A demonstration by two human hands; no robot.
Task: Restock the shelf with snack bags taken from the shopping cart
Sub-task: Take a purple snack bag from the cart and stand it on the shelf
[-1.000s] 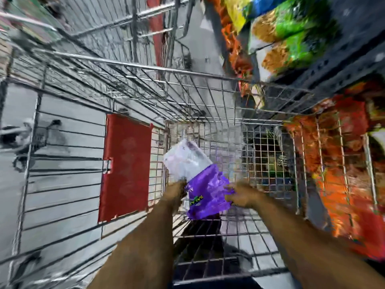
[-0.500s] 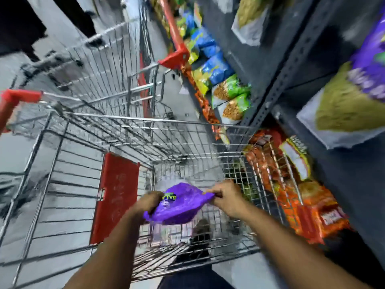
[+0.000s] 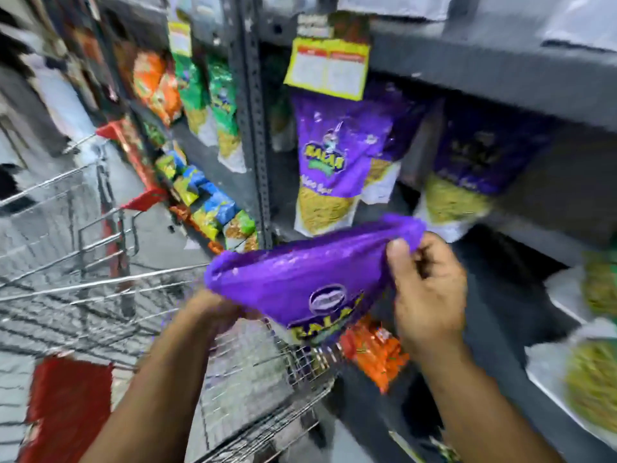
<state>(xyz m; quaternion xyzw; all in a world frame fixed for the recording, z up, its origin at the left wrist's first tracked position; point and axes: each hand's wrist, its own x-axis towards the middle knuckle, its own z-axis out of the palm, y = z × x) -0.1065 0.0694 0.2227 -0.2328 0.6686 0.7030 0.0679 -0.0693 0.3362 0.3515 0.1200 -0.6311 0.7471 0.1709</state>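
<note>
Up close, two bare hands hold a purple snack bag [image 3: 300, 279] in the air above the wire shopping cart [image 3: 253, 389], in front of a grey shelf [image 3: 467, 65]. Left hand [image 3: 213, 312] grips the bag's left end from beneath, fingers curled on it. Right hand [image 3: 427, 295] pinches the right end, thumb on top. Matching purple bags [image 3: 334, 162] stand on the shelf just behind.
</note>
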